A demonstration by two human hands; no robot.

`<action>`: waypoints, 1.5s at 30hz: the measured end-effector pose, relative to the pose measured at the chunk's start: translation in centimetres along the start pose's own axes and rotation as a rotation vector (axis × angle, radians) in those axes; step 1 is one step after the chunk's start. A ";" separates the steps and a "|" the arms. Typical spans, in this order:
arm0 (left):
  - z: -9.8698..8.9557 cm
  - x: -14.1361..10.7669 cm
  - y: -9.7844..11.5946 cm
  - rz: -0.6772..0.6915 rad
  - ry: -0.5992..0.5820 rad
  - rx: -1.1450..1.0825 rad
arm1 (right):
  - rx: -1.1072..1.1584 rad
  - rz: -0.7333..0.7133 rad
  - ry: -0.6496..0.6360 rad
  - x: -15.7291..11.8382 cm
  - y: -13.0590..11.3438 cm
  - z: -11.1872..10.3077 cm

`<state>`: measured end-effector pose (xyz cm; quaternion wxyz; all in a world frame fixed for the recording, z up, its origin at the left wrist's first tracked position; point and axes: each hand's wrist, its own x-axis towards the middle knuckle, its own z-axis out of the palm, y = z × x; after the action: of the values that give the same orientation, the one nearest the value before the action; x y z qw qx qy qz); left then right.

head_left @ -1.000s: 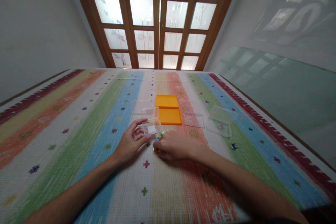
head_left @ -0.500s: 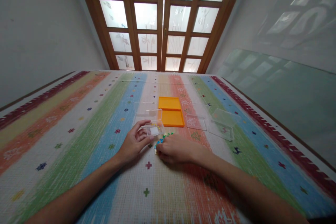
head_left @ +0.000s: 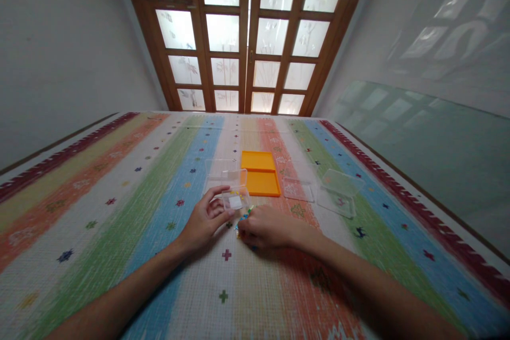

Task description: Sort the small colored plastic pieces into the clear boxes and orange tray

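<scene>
My right hand [head_left: 263,227] hides some coloured bits [head_left: 243,217], can't tell its grip! Yellow specks [head_left: 232,192] in clear box [head_left: 244,203]: too tiny to name. My forearms [head_left: 135,279] cut by bottom edge, doors [head_left: 244,64] by top.

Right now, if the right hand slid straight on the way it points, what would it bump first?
The right hand would probably meet the small colourful pieces first, though whether it touches them now is unclear.

Left hand [head_left: 207,218] holding clear box [head_left: 234,201], right hand [head_left: 263,227] over small pieces [head_left: 244,218]
</scene>
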<state>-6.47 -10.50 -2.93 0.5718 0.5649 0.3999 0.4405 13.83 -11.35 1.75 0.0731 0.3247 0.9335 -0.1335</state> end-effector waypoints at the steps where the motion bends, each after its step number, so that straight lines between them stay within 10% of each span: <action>1: 0.0 0.0 0.0 -0.001 0.000 0.002 | 0.006 -0.002 -0.001 0.0 0.1 0.0; 45: -0.1 0.1 0.1 0.026 0.016 0.003 | -0.030 -0.012 0.040 0.1 1.0 -0.2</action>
<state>-6.56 -10.40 -2.81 0.5619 0.5673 0.3978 0.4518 14.42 -10.48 1.70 0.0584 0.3206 0.9386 -0.1132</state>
